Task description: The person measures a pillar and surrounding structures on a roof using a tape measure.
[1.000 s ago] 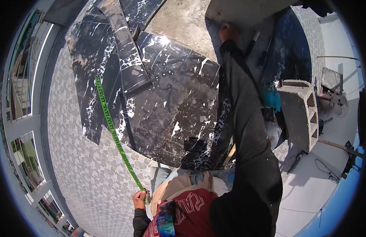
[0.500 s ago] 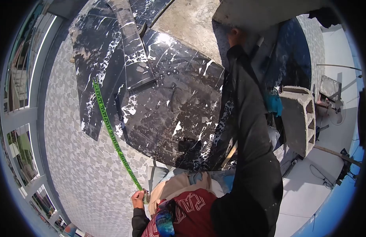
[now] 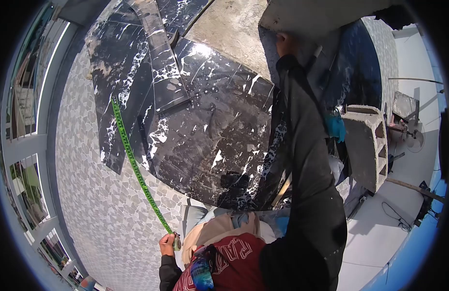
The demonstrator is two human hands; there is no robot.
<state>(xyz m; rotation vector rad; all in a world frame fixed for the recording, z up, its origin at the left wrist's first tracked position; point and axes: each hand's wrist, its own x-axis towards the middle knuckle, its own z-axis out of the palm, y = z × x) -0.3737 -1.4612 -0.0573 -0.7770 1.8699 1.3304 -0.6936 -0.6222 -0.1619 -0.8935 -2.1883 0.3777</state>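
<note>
My left hand (image 3: 166, 244) is closed around the case of a tape measure (image 3: 177, 241), low in the view. Its green blade (image 3: 133, 161) runs up and left over the paved floor, with the tip over a black marbled panel (image 3: 115, 150). At the top, my right hand (image 3: 285, 44) is at the lower edge of a tilted grey slab (image 3: 321, 17) and appears to grip it; its fingertips are in shadow and partly hidden. Below the slab lies another large black marbled panel (image 3: 205, 131) with white veins and scuffs.
A narrow black marbled strip (image 3: 164, 68) lies across the panels. A concrete hollow block (image 3: 362, 145) stands at right beside a bright blue glove-like item (image 3: 336, 127). A wooden stick (image 3: 282, 190) lies near my right arm. A railing wall (image 3: 28, 145) runs along the left.
My left hand and the tape measure have shifted slightly left, and the blade's tip with them. My right hand and the slab have shifted only slightly left in the view.
</note>
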